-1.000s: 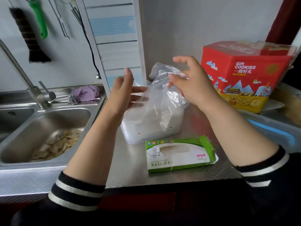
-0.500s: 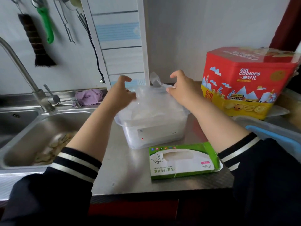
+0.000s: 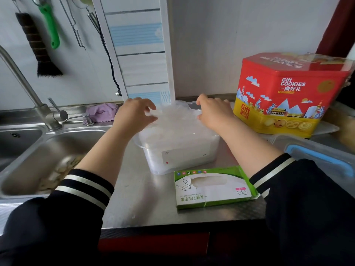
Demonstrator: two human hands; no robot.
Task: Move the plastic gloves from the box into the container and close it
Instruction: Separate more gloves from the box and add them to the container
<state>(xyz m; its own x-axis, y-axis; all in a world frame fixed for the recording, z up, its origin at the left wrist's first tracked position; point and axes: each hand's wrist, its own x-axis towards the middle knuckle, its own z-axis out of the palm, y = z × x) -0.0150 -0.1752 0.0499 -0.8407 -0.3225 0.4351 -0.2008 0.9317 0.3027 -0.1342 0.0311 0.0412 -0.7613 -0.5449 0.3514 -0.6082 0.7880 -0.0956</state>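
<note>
The translucent white rectangular plastic container (image 3: 178,148) stands on the stainless-steel tabletop (image 3: 142,200), its long axis running left to right, with the green-and-white cardboard glove box (image 3: 213,187) lying just near of it, touching or almost touching its base. A heap of clear, crinkled plastic gloves (image 3: 174,121) fills the open top of the container and rises above its rim. The left hand (image 3: 134,114) is at the far-left end of the heap, fingers curled and pinching the film. The right hand (image 3: 215,112) is at the far-right end, fingers bent down onto the film; whether it pinches or only presses cannot be told. The gloves therefore lie directly between and below both hands, and neither hand is clearly nearer. The step in hand is judged to be pressing the heap below the rim. A clear edge behind the heap may be a hinged lid, but this is not certain. Closing will likely require the film to sit fully inside along the whole long axis; loose edges over the rim could be trapped. A red and yellow cookie tin (image 3: 288,93) stands to the right, and a steel sink (image 3: 38,150) lies to the left.
</note>
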